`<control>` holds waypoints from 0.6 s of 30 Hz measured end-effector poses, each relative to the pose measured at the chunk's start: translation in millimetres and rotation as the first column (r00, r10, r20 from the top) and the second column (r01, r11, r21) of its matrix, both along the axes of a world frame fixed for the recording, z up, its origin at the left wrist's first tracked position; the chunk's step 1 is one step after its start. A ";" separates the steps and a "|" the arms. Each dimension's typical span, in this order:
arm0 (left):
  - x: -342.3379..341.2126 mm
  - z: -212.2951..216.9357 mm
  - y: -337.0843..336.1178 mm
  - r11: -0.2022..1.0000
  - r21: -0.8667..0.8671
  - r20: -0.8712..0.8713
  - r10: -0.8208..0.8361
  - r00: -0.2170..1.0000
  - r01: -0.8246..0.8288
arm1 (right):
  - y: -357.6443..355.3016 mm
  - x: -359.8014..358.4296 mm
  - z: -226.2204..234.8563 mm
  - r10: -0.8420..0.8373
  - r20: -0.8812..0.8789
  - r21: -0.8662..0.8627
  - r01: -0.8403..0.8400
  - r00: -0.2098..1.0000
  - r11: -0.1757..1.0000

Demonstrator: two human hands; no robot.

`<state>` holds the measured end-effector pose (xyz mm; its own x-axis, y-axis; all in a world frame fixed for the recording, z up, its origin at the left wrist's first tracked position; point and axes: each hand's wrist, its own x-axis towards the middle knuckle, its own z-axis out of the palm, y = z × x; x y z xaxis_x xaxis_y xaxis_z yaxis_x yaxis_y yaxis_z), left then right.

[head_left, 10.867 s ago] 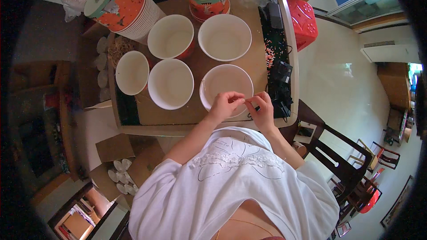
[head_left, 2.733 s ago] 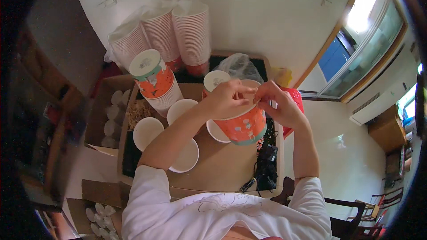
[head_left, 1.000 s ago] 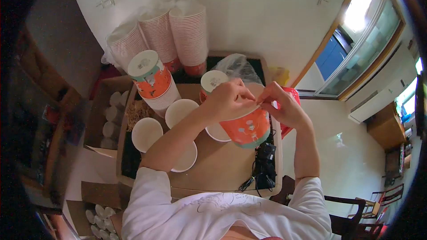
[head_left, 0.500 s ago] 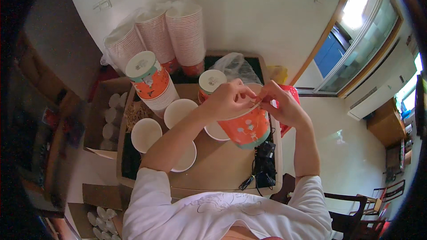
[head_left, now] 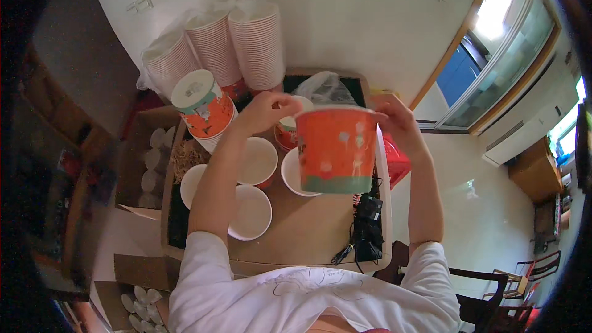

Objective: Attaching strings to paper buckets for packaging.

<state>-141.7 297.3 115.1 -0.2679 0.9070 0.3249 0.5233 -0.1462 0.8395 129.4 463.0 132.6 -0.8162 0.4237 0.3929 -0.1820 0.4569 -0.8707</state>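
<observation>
I hold an orange paper tub (head_left: 336, 151) with a green band up in front of me, above the table. My left hand (head_left: 266, 111) grips its rim on the left side. My right hand (head_left: 398, 124) holds the rim on the right. Below it, several open white bowls (head_left: 250, 213) stand on the brown table (head_left: 308, 234). A lidded orange tub (head_left: 202, 106) stands at the table's far left, on top of other tubs.
Tall stacks of paper tubs (head_left: 259, 43) wrapped in plastic lean against the wall. A clear plastic bag (head_left: 325, 89) lies behind the bowls. Black cables and a device (head_left: 367, 231) lie on the table's right edge, a red object (head_left: 394, 160) beside it. Cardboard boxes (head_left: 148, 166) with lids stand to the left.
I have lifted the orange tub higher and closer to my face and turned it upright. Both hands stay on its rim.
</observation>
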 end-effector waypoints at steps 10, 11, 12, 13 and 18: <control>-49.6 -43.3 56.6 0.935 -0.341 0.454 0.076 0.887 0.094 | 35.0 -82.8 -54.0 -0.225 -0.074 -0.897 0.033 0.972 0.440; -49.0 -58.1 62.9 0.921 -0.376 0.490 0.106 0.865 0.100 | 63.3 -84.6 -78.4 0.061 -0.273 -0.809 -0.264 0.960 0.526; -56.4 -80.9 60.7 0.874 -0.423 0.528 0.026 0.849 0.237 | 65.3 -100.6 -83.9 0.039 -0.256 -0.873 -0.248 0.966 0.419; -56.0 -94.0 59.2 0.801 -0.459 0.573 -0.063 0.817 0.384 | 68.6 -110.6 -89.4 0.002 -0.233 -0.925 -0.222 0.973 0.309; -59.8 -151.6 33.7 0.829 -0.423 0.858 0.236 0.455 0.366 | 84.5 -150.4 -178.2 0.114 -0.088 -0.965 -0.113 0.990 0.236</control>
